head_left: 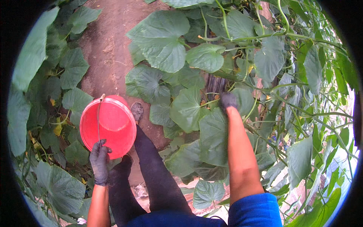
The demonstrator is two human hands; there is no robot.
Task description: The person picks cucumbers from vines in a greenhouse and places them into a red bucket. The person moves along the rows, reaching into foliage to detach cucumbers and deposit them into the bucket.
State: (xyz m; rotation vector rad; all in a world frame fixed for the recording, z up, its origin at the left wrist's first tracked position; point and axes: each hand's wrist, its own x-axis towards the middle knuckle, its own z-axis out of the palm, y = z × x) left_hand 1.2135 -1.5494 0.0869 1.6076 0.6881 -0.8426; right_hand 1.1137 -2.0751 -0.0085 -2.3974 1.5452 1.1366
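Note:
My left hand (pixel 99 163), in a dark grey glove, is closed on the thin wire handle of a red plastic bucket (pixel 120 142). The bucket hangs tilted towards me, and no contents show inside it. Away to the right, my right hand (pixel 229 101), in a dark glove, reaches in among broad green vine leaves (pixel 185 109). Its fingers are blurred and partly hidden by foliage, so whether they hold anything cannot be told. Thin green stems and small yellow flowers surround it.
A bare dirt path (pixel 106 56) runs ahead between two rows of leafy vines. Long stems (pixel 300 106) and tendrils cross on the right. More large leaves (pixel 61 187) crowd the left side. My shoe (pixel 137 111) stands on the soil beside the bucket.

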